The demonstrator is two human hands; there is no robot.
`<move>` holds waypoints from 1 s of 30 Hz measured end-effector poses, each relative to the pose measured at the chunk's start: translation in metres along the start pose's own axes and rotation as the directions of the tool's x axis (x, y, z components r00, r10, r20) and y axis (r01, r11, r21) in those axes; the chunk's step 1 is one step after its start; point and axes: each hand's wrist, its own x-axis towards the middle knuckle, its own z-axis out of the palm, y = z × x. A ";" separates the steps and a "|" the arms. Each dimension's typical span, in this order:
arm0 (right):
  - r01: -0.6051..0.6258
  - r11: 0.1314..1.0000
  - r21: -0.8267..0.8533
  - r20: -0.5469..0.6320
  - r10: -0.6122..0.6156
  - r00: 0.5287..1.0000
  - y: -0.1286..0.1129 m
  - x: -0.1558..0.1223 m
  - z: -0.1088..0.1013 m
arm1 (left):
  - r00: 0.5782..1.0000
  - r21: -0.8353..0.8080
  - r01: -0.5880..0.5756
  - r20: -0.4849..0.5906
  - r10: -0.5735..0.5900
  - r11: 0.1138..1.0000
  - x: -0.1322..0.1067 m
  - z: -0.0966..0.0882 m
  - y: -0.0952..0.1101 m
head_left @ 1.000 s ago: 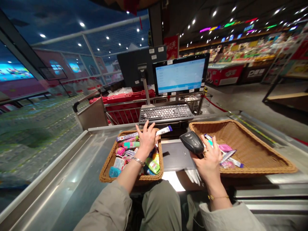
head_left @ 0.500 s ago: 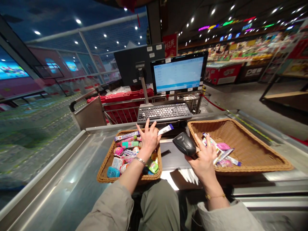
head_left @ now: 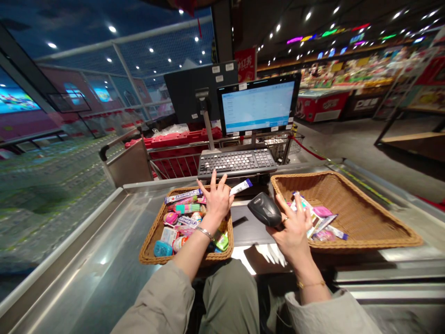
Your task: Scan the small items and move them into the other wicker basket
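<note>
My left hand is raised over the left wicker basket, pinching a small white and purple stick packet between thumb and forefinger, other fingers spread. The basket holds several colourful candy packets. My right hand grips a black handheld barcode scanner, its head aimed left toward the packet. Behind that hand, the right wicker basket holds a few packets near its left side.
A keyboard and a lit monitor stand beyond the baskets, with a red-lined wire cart behind. The steel counter stretches left. My knees sit under the counter edge. Shop shelves and freezers fill the far right.
Both hands drew closer together: the scanner shifted left toward the packet, and the left hand rose slightly with it. The camera dipped a little.
</note>
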 end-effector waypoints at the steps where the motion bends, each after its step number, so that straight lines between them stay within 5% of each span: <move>1: 0.002 1.000 0.002 0.000 -0.002 1.000 0.000 0.000 0.000 | 1.000 -0.002 0.003 0.001 -0.003 1.000 0.000 0.000 0.000; 30: -0.074 0.997 0.009 -0.074 0.075 0.994 0.015 0.000 -0.008 | 0.999 -0.031 -0.043 -0.018 0.043 0.999 0.012 -0.002 0.020</move>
